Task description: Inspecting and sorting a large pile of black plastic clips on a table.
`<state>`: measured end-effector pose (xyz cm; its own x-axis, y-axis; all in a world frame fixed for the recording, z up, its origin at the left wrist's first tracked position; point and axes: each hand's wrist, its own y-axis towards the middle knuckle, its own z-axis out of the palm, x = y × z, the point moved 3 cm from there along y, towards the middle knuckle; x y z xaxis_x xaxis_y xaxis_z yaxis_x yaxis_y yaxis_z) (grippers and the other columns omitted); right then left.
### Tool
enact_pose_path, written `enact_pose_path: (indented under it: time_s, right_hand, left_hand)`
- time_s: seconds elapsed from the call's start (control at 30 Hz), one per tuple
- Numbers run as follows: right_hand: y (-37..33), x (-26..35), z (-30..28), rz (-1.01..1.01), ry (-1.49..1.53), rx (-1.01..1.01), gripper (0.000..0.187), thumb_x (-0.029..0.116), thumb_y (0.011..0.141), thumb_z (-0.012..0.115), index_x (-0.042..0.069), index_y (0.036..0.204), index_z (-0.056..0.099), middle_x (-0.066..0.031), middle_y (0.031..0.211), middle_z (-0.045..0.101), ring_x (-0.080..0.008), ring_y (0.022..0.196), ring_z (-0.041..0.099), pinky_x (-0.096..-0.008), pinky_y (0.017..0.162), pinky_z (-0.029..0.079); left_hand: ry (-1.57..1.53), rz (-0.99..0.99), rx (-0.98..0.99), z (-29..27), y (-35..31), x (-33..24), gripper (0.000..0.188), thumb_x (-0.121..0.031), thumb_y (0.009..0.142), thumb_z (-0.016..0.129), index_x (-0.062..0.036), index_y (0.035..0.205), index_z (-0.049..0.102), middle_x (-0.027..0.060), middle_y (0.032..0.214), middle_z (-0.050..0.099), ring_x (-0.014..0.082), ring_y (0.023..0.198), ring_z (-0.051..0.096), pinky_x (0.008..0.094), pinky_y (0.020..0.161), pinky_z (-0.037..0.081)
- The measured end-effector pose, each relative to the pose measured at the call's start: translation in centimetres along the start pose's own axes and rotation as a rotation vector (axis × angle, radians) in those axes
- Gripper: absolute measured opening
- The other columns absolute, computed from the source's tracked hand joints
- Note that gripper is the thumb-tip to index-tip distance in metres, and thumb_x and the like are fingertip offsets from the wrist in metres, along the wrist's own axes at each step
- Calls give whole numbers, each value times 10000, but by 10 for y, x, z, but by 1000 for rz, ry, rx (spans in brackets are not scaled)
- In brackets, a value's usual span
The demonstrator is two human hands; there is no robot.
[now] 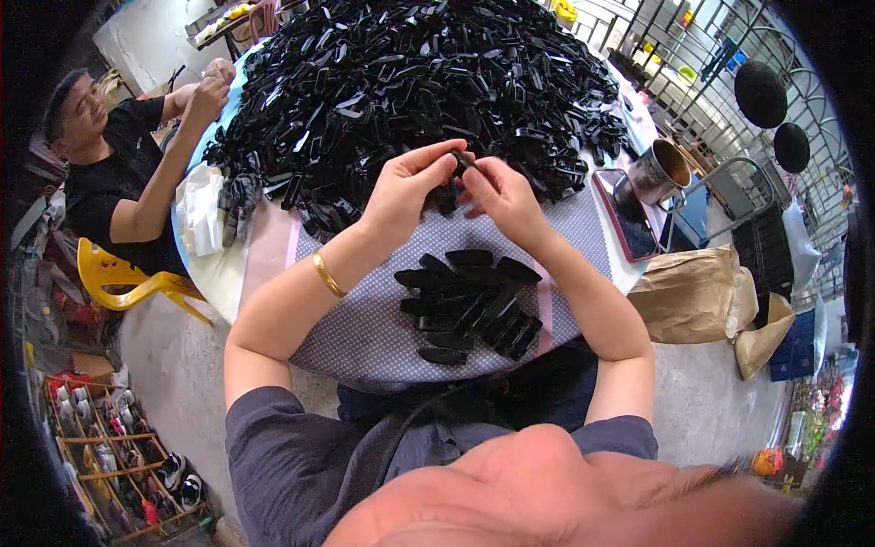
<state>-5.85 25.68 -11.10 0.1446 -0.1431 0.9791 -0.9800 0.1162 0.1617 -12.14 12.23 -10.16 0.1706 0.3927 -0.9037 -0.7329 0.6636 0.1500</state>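
Between my two hands is a small black piece [464, 162], glossy and mostly covered by fingers, so its exact kind is unclear. My left hand [408, 190] pinches it from the left with thumb and forefinger. From the other side my right hand [503, 199] grips it too, fingers curled. Right behind the hands rises a big heap of shiny black elongated plastic pieces [428, 82]. A smaller group of similar black pieces [469, 305] lies between my forearms, near the table's edge, some in rows.
A patterned cloth [355, 337] covers the round table. To the right are a metal cup [659, 173], a phone-like device [627, 219] and a brown paper bag [688, 296]. At left, a co-worker [118, 173] sits by the heap, near a white plastic bag [202, 208].
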Motion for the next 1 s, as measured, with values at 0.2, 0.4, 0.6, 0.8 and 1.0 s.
enact_pose_path:
  time_s: [0.2, 0.4, 0.6, 0.8, 1.0]
  right_hand:
    - [-12, 14, 0, -231, -225, 4, 233, 130, 854, 620, -45, 1006, 594, -39, 727, 586, -84, 612, 573, -217, 545, 473]
    - [-8, 15, 1, -345, -320, -10, 245, 118, 794, 686, -42, 962, 609, -41, 732, 589, -87, 613, 574, -223, 547, 471]
    - [-4, 1, 2, -539, -870, 52, 475, 323, 703, 726, 153, 1111, 554, -96, 826, 570, -296, 724, 603, -374, 589, 495]
    - [2, -3, 14, -541, -1027, -100, 334, 264, 689, 689, 64, 918, 552, -90, 813, 545, -271, 747, 591, -367, 606, 498]
    - [-7, -3, 6, -554, -1057, -98, 181, 152, 675, 680, 38, 774, 581, -92, 829, 574, -261, 822, 588, -348, 646, 498]
  left_hand:
    - [130, -3, 83, 0, -2, -9, 259, -113, 873, 579, -13, 1110, 611, 57, 1020, 640, 75, 862, 565, 210, 754, 446]
    - [116, 77, 107, -1, -1, -13, 234, -83, 868, 571, 6, 1079, 622, 57, 992, 646, 83, 862, 569, 209, 776, 444]
    - [771, 264, 306, 32, -17, -36, 307, -42, 754, 676, -54, 1058, 631, 84, 988, 657, 138, 847, 613, 281, 722, 492]
    - [1161, 532, 724, 64, -57, 0, 348, -204, 680, 733, -56, 972, 615, 101, 937, 609, 287, 872, 571, 346, 780, 473]
    - [1278, 308, 505, 33, -21, -30, 171, -122, 680, 710, -45, 819, 646, 97, 809, 598, 277, 827, 573, 356, 745, 464]
